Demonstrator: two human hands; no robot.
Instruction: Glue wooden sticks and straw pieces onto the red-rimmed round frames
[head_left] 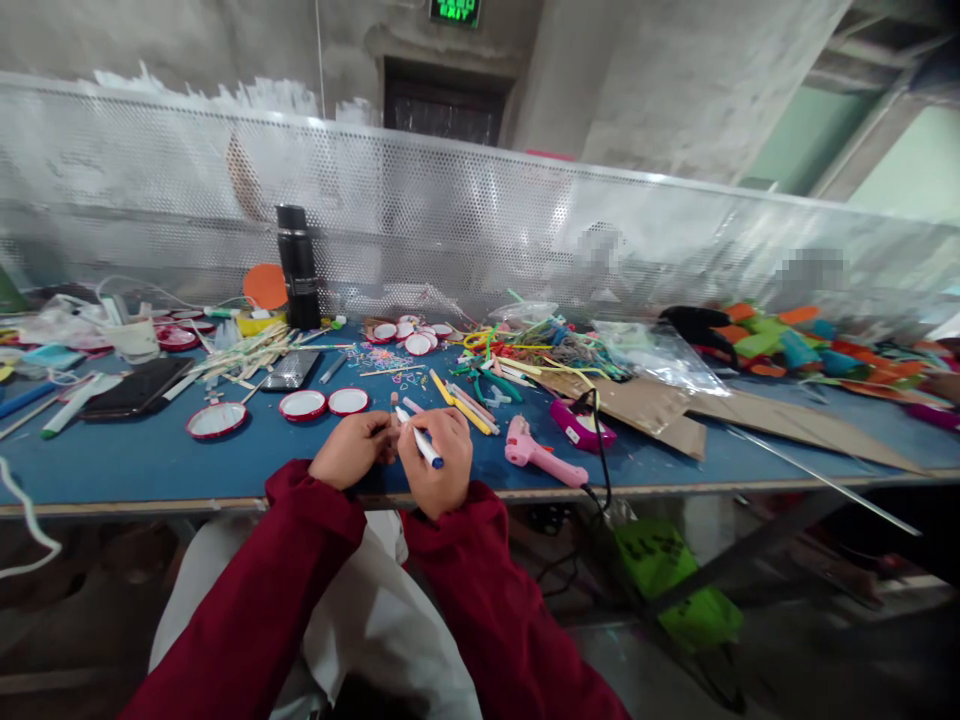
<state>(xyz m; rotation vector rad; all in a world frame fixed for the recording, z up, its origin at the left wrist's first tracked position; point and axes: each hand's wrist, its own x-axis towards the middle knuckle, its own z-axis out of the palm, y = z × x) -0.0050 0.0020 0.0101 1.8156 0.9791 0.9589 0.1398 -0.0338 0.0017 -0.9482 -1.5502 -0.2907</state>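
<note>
Blue tabletop carries a clutter of craft bits, and at its near edge two hands meet. The right hand is curled around a white pen with a blue end, the pen slanting across its fingers. The left hand is closed in a loose fist just beside it, pinching something small I cannot make out. Red-rimmed lids lie just beyond the left hand. A pink glue gun rests near the right hand, its black cord running over the table edge. A black bottle stands upright farther back.
</note>
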